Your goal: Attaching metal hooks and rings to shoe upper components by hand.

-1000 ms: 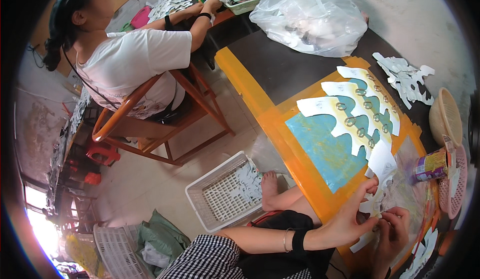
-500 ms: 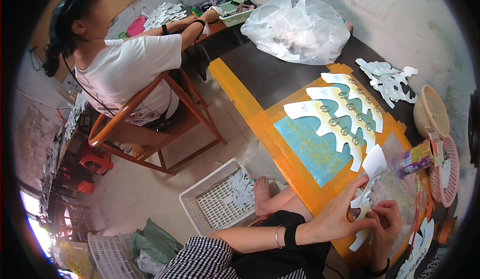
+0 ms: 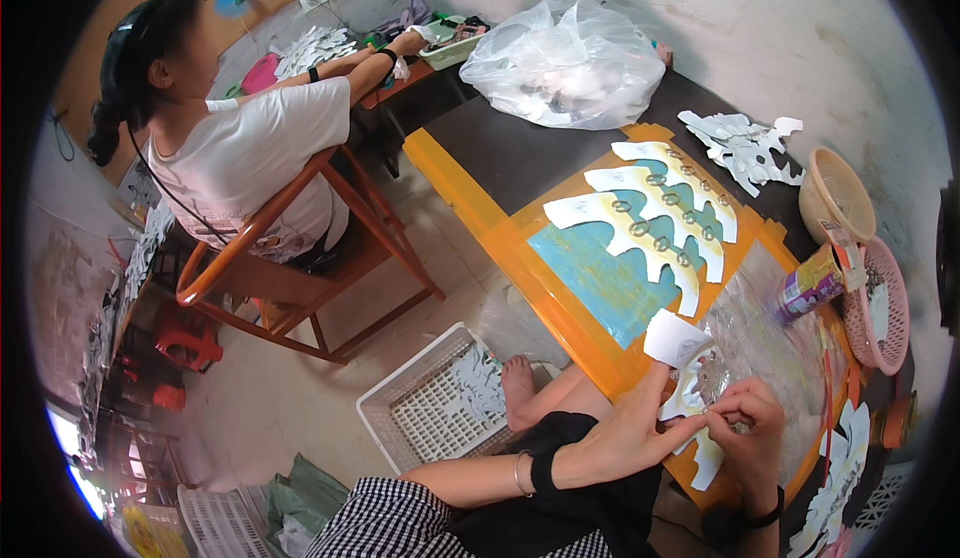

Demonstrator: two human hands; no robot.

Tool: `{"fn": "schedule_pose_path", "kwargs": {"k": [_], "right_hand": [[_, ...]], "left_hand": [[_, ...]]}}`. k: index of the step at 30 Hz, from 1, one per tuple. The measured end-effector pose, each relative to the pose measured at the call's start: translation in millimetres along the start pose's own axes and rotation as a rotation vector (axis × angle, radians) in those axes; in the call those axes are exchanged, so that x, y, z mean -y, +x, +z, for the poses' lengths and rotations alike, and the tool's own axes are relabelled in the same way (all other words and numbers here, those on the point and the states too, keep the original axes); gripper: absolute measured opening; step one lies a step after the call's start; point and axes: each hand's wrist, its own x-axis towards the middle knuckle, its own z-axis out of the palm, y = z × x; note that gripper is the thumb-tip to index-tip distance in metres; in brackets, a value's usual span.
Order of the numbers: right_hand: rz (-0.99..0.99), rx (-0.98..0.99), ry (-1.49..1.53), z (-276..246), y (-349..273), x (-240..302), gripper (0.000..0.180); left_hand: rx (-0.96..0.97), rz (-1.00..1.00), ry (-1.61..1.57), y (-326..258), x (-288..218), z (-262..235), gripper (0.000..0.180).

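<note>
A curved white cut-out piece with jagged edges (image 3: pixel 674 340) is held near the table's front edge. My left hand (image 3: pixel 630 426) grips its left side, thumb reaching across toward my right hand (image 3: pixel 750 426). The right fingertips are pinched together at the piece's edge, and whatever tiny thing they might hold cannot be made out. Beyond my hands, three similar white pieces (image 3: pixel 577 210) with yellowish staining lie side by side on a blue mat (image 3: pixel 580 278). Each carries several small oval rings along its middle.
Orange tape (image 3: pixel 520 258) borders the dark table. Clear plastic film, a purple-yellow can (image 3: pixel 808 288), a pink basket (image 3: pixel 878 308) and a beige basket (image 3: pixel 838 196) stand right. A plastic bag (image 3: pixel 570 63) sits behind. A white crate (image 3: pixel 430 398) is on the floor; a co-worker (image 3: pixel 250 158) sits left.
Both hands have shifted left with the white piece, away from the clear film, and its upper end has tilted left. The whole view has turned slightly.
</note>
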Motion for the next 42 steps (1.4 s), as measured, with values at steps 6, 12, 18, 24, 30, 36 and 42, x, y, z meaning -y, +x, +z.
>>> {"fn": "schedule_pose_path", "kwargs": {"k": [6,12,18,24,30,36,42], "right_hand": [[-0.033,0.041,-0.124,-0.4,-3.1,9.4,0.010],[-0.300,-0.046,-0.344,1.1,-2.3,-2.0,0.014],[-0.339,-0.019,-0.323,1.5,0.3,-2.7,0.014],[-0.356,-0.006,-0.328,1.8,-0.8,-3.3,0.014],[-0.488,-0.032,-0.399,5.1,-5.3,1.6,0.021],[-0.576,-0.018,-0.530,2.7,-8.9,2.6,0.022],[-0.508,0.046,-0.462,-11.2,-4.6,-2.1,0.016]], "left_hand": [[-0.266,0.235,0.453,0.2,-13.8,-36.8,0.099],[-0.197,0.619,0.811,7.2,-33.3,-36.9,0.078],[0.235,0.400,0.530,20.5,5.3,-7.9,0.055],[0.248,0.393,0.531,22.8,6.6,-12.8,0.050],[0.252,0.449,0.576,23.1,7.8,-13.3,0.043],[0.264,0.530,0.575,24.0,17.4,-15.2,0.026],[0.296,0.512,0.626,31.9,10.6,-20.5,0.022]]}}
